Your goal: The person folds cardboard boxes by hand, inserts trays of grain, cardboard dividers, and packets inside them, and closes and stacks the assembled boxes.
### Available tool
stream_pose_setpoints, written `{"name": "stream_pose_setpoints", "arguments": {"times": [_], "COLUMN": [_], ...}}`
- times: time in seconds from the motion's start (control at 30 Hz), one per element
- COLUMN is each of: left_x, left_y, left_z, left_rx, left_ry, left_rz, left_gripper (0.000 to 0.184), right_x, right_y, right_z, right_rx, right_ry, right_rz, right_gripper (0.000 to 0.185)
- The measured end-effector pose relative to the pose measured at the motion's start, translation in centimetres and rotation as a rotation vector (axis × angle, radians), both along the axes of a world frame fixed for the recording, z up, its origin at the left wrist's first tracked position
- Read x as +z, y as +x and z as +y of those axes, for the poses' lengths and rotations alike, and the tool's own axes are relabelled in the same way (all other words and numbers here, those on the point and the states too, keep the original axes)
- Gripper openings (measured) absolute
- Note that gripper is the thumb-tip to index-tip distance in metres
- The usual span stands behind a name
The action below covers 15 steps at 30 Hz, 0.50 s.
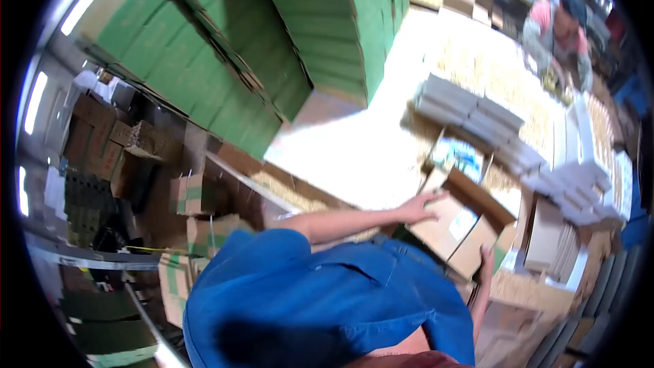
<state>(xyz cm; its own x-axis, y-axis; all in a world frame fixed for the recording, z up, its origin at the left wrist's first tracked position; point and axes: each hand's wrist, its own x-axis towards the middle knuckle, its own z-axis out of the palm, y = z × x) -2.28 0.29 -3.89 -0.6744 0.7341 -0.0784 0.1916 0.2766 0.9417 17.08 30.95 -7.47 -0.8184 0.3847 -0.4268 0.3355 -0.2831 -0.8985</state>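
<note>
A brown cardboard box [460,253] lies tilted in front of my body, with a white label on its flap. My left hand [417,208] rests on the upper left edge of the flap, its fingers stretched out and apart. Along the box's right side, my right hand [486,264] grips the edge; part of it is hidden. Just beyond the box stands an open carton [458,155] with blue and white packets inside. To the right, flat cardboard pieces [553,242] stand in a stack.
White boxes [470,109] are stacked across the bright worktable [340,163]. Tall stacks of green cartons [320,34] rise at the far left. A person [558,31] in a dark cap works at the far right. Cardboard boxes [194,194] stand on the left.
</note>
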Motion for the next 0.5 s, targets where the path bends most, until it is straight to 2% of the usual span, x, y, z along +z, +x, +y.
{"name": "stream_pose_setpoints", "arguments": {"times": [0.1,0.17,0.2,0.23,0.27,0.3,0.33,0.37,0.4,0.43,0.47,0.5], "left_x": [2.1,4.9,8.0,10.8,11.5,13.6,17.1,21.2,21.0,27.6,29.3,33.8], "left_y": [-0.8,-2.0,-2.8,-4.1,-6.1,-8.1,-10.0,-12.5,-17.4,-17.6,-22.0,-23.4], "left_z": [-1.7,-3.8,-5.2,-6.8,-8.1,-9.9,-11.7,-14.5,-16.8,-18.9,-22.0,-24.4], "left_rx": [0.023,0.017,0.028,0.036,0.105,0.098,0.165,0.225,0.343,0.321,0.565,0.735], "left_ry": [0.081,0.049,0.075,0.1,0.106,0.229,0.305,0.095,0.094,0.503,0.404,0.417], "left_rz": [-0.088,-0.049,-0.152,-0.258,-0.313,-0.21,0.043,0.045,0.37,0.39,0.63,0.751], "left_gripper": [0.071,0.072,0.072,0.072,0.07,0.07,0.069,0.069,0.07,0.074,0.079,0.084], "right_x": [0.3,1.2,1.2,3.6,8.0,11.8,14.4,16.9,19.7,22.6,25.7,29.0], "right_y": [-1.4,-2.8,-3.9,-5.4,-7.4,-9.4,-11.9,-13.6,-15.9,-18.1,-21.1,-23.7], "right_z": [-1.0,-2.5,-2.9,-4.6,-7.2,-9.0,-9.7,-9.9,-10.2,-10.2,-10.2,-10.2], "right_rx": [-0.023,-0.074,-0.067,-0.058,-0.097,-0.134,-0.056,-0.011,0.027,0.061,0.104,0.141], "right_ry": [0.166,0.101,-0.086,-0.082,-0.287,-0.492,-0.56,-0.579,-0.567,-0.547,-0.525,-0.508], "right_rz": [-0.004,0.05,0.088,0.109,0.169,0.225,0.339,0.404,0.47,0.536,0.602,0.669], "right_gripper": [0.08,0.067,0.055,0.055,0.055,0.055,0.057,0.057,0.057,0.057,0.057,0.056]}}
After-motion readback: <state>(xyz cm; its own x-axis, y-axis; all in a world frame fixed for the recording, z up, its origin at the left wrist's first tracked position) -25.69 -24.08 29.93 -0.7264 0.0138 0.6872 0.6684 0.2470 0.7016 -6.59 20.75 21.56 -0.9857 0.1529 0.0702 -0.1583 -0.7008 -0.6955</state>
